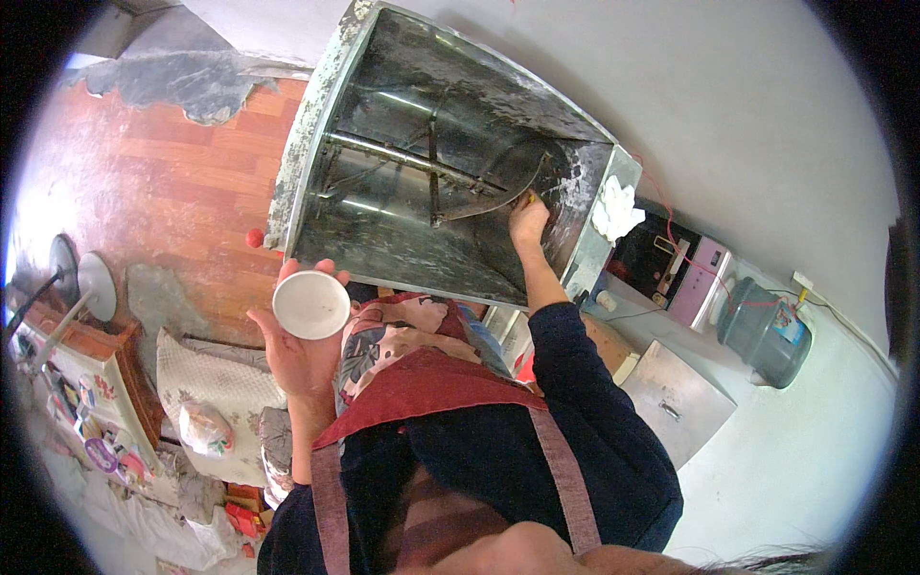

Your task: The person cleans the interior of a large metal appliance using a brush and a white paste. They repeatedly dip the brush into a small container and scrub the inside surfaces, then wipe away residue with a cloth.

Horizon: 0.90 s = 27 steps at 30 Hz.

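A large metal mixer trough (402,244) stands before me, with a metal shaft (402,154) running through it and a curved blade (496,205) towards its right end. My right hand (530,219) reaches into the trough beside that blade, its fingers closed on a small yellow thing (532,199) that is mostly hidden. Outside the near left corner of the trough, my left hand (295,352) holds up a small round white bowl (311,305), fingers spread around it. The bottom inside the bowl has a few small marks.
A crumpled white cloth or paper (617,208) lies on the trough's right edge. Farther right are an appliance with a pink panel (693,280), a large water bottle (765,332) and a metal cabinet (679,404). A cushioned seat (244,381) and a cluttered table (93,402) are at left.
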Each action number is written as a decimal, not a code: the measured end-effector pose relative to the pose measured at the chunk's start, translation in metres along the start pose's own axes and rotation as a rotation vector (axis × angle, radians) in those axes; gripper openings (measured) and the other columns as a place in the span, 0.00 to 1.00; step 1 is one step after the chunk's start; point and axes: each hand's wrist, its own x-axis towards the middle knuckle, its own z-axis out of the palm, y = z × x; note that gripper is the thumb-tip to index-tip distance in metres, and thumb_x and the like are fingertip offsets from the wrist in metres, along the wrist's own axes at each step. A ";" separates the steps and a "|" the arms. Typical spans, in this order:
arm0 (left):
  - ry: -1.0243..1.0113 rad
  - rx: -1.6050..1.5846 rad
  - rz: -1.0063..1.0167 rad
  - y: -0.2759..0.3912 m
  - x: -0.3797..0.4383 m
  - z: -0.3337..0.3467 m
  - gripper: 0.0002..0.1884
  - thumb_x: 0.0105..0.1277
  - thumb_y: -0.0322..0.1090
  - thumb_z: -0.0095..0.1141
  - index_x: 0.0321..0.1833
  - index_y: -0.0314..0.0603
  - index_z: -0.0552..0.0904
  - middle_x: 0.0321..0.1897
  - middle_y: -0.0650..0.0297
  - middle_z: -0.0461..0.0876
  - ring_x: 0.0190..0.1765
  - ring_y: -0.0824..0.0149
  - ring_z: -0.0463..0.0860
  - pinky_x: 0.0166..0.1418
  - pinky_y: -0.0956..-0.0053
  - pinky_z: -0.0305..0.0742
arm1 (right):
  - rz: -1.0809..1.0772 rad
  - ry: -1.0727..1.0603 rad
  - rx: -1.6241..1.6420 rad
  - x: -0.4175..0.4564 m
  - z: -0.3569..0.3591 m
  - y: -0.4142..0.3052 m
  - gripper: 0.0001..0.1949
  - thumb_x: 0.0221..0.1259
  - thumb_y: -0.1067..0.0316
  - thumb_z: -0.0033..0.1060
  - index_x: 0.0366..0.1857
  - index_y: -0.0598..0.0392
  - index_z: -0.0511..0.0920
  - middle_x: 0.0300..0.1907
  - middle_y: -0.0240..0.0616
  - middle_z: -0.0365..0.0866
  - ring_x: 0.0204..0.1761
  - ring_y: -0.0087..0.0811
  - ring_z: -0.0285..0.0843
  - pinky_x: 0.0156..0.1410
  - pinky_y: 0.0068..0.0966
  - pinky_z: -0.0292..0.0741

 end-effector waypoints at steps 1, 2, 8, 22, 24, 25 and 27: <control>-0.029 -0.016 -0.005 0.000 0.001 0.000 0.40 0.76 0.68 0.37 0.78 0.43 0.65 0.72 0.41 0.70 0.73 0.39 0.69 0.75 0.47 0.64 | 0.036 -0.080 -0.026 -0.002 0.006 0.006 0.16 0.71 0.64 0.56 0.28 0.67 0.84 0.28 0.60 0.84 0.34 0.56 0.87 0.39 0.43 0.80; -0.058 -0.031 -0.009 0.001 0.001 -0.001 0.40 0.76 0.68 0.38 0.78 0.44 0.65 0.72 0.41 0.70 0.73 0.38 0.68 0.75 0.47 0.64 | 0.072 -0.160 -0.052 -0.006 0.014 0.010 0.17 0.72 0.63 0.56 0.28 0.67 0.84 0.26 0.58 0.85 0.32 0.55 0.87 0.39 0.42 0.80; -0.083 -0.055 -0.042 0.007 0.002 -0.001 0.38 0.76 0.67 0.40 0.78 0.45 0.67 0.75 0.42 0.66 0.75 0.39 0.67 0.78 0.47 0.60 | 0.070 0.002 0.147 -0.014 0.025 0.029 0.16 0.74 0.66 0.51 0.33 0.67 0.85 0.25 0.51 0.87 0.31 0.52 0.87 0.39 0.44 0.80; -0.092 -0.007 -0.014 0.007 0.000 0.006 0.38 0.77 0.67 0.36 0.80 0.48 0.63 0.77 0.43 0.63 0.77 0.40 0.65 0.77 0.48 0.62 | 0.238 -0.174 0.100 -0.013 0.020 -0.004 0.15 0.76 0.64 0.54 0.38 0.66 0.84 0.33 0.44 0.89 0.36 0.37 0.89 0.38 0.34 0.79; -0.099 -0.002 -0.009 0.009 0.000 0.002 0.38 0.77 0.67 0.36 0.80 0.48 0.63 0.77 0.43 0.63 0.77 0.41 0.65 0.77 0.48 0.63 | 0.322 -0.175 0.422 -0.017 0.026 0.003 0.13 0.77 0.66 0.53 0.39 0.65 0.84 0.35 0.39 0.89 0.37 0.32 0.88 0.38 0.32 0.78; -0.096 0.001 -0.008 0.009 -0.001 0.002 0.38 0.77 0.67 0.36 0.80 0.48 0.63 0.77 0.43 0.63 0.77 0.41 0.65 0.77 0.48 0.63 | 0.366 -0.177 0.583 -0.021 0.034 0.014 0.13 0.77 0.67 0.53 0.40 0.64 0.85 0.36 0.37 0.89 0.38 0.30 0.87 0.38 0.31 0.78; -0.091 0.004 -0.013 0.009 0.000 0.002 0.38 0.78 0.66 0.36 0.81 0.47 0.61 0.77 0.43 0.63 0.77 0.40 0.64 0.76 0.47 0.65 | 0.208 -0.225 0.617 -0.027 0.071 0.041 0.09 0.70 0.71 0.58 0.35 0.66 0.82 0.30 0.39 0.87 0.34 0.32 0.85 0.40 0.32 0.77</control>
